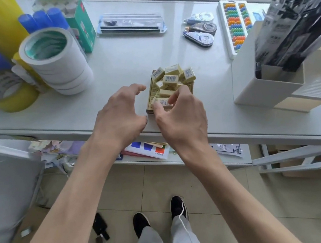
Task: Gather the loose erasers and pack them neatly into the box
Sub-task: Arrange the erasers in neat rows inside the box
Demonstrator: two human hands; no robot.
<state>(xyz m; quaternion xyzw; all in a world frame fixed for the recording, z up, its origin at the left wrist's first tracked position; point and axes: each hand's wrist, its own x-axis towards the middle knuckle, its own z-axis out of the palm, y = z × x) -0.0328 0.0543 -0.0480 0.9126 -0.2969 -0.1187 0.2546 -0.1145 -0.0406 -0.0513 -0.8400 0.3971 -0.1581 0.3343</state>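
The right hand (180, 115) reaches over the near end of the box (150, 110), thumb and fingers pinching one eraser (163, 101) with a barcode label, held at the box's near edge among the others; the left hand (119, 113) hovers just left of the box, fingers spread and curled, holding nothing, its thumb near the box's near-left corner; whether it touches the box I cannot tell. The box sits on the white bench (125, 61) close to the front edge, packed with pale yellow erasers; at its far end a loose heap (172, 75) of them is piled above the rim, tilted at odd angles. To the left stands a stack of white tape (56, 61), with a yellow roll (6, 92) beside it; further back lie a clear pack (131, 23), three correction tapes (201, 29) and a bead abacus (235, 24); a white holder (250, 80) with dark packs stands at the right.
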